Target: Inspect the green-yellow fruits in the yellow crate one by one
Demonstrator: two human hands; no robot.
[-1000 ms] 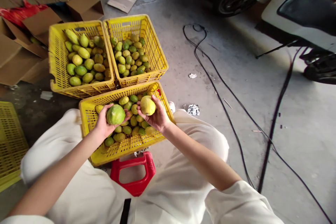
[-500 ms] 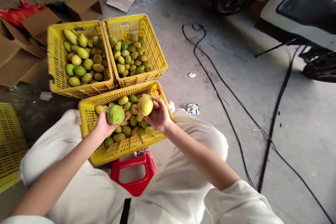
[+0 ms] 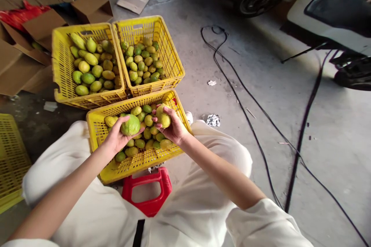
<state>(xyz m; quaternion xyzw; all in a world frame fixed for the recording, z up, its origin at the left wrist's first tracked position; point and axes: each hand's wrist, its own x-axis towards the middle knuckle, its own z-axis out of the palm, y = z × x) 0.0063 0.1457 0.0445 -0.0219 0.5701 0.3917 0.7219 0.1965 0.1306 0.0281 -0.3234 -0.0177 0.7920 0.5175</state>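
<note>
Head view is showing me both hands working over the nearest yellow crate (image 3: pixel 100 150), which is sitting between my knees above a red stool (image 3: pixel 146 191). My left hand (image 3: pixel 116 139) is cupping a green fruit (image 3: pixel 130 124) from below, fingers curled around it. Just to the right of it, my right hand (image 3: pixel 172 125) is gripping a yellower fruit (image 3: pixel 163 117), fingertips wrapping over its top and thumb side. The two fruits are sitting near each other but apart, both hovering just above the pile.

As I am judging it, the work is partway along: the crate under my hands is holding a fair layer of mixed green and yellow fruit, while beyond my fingertips two more crates are already partly filled. The far-left crate (image 3: pixel 58 65) is carrying bigger, longer fruit; the far-right crate (image 3: pixel 171 58) is carrying smaller round ones. Plenty is still lying under my palms, so I am reckoning a good share remains.

The green fruit is looking nearly round, so I cannot tell a clear long axis or where its stem end is facing. The yellower one is appearing slightly oval, its longer axis seeming to run away from my wrist toward the far crates, though my fingers are hiding too much to be sure.
</note>
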